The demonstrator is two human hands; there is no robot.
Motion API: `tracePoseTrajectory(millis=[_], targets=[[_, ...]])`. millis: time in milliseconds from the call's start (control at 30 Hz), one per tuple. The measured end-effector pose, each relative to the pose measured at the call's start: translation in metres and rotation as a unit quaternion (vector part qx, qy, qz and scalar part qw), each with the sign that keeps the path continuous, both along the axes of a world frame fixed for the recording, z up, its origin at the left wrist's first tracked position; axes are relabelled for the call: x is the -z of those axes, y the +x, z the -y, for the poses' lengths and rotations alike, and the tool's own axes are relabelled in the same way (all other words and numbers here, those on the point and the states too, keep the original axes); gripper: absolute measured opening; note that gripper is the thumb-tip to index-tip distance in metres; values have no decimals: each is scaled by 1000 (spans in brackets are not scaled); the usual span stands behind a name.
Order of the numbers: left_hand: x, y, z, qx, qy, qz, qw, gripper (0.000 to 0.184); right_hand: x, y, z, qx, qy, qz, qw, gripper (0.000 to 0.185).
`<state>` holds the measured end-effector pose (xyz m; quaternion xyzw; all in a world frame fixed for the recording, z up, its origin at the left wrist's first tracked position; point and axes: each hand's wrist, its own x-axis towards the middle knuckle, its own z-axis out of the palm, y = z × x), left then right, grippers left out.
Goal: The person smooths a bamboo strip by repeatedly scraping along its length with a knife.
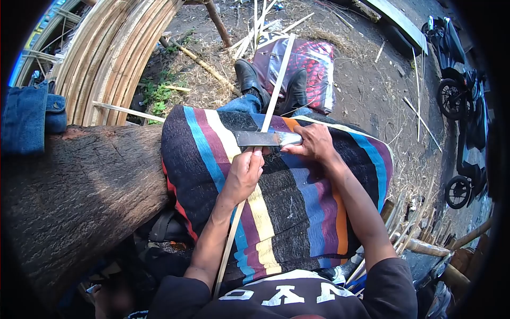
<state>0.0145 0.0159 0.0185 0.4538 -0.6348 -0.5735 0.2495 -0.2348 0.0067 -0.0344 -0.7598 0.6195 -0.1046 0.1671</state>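
My right hand (314,142) is closed around the pale handle of a broad-bladed knife (258,139), whose flat blade points left across my lap. Under the blade runs a long thin bamboo strip (278,85), reaching from the ground ahead back past my left side. My left hand (245,173) grips this strip just behind the blade, thumb and fingers pressed together. Both hands are above a striped cloth (311,207) that covers my lap. The strip's near end passes beneath my left forearm.
A thick log (85,181) lies to my left, with a denim garment (32,117) on it. Curved bundles of split bamboo (109,53) stand behind. Ahead, a printed plastic sheet (319,74) lies by my shoes. A motorcycle (462,106) stands at right; loose strips litter the ground.
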Motion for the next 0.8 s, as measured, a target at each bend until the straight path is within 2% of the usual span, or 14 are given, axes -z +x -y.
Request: tracePoseTrajectory(millis=[67,100,367,433,467,533,667,800], targets=[[-4,-1,1,-33,97,-54,993,37,16,-9,3,37,-65,41,996,80],[-6,-2,1,-31,97,-53,993,37,14,-14,6,36,-68,5,997,79],[-5,-6,8,3,51,-45,998,39,13,-23,16,35,-103,4,994,77],[-7,-4,6,10,67,-54,996,39,22,-35,21,104,-134,-6,986,75],[-8,-2,4,17,85,-62,994,39,21,-48,25,162,-98,17,982,76],[-11,-5,-6,23,105,-71,992,40,20,-68,29,249,-75,-26,965,76],[-13,-8,-7,36,151,-87,984,42,25,-81,26,268,-78,-70,958,77],[-25,-9,-15,45,122,-72,989,45,25,-85,23,285,-115,-48,950,76]])
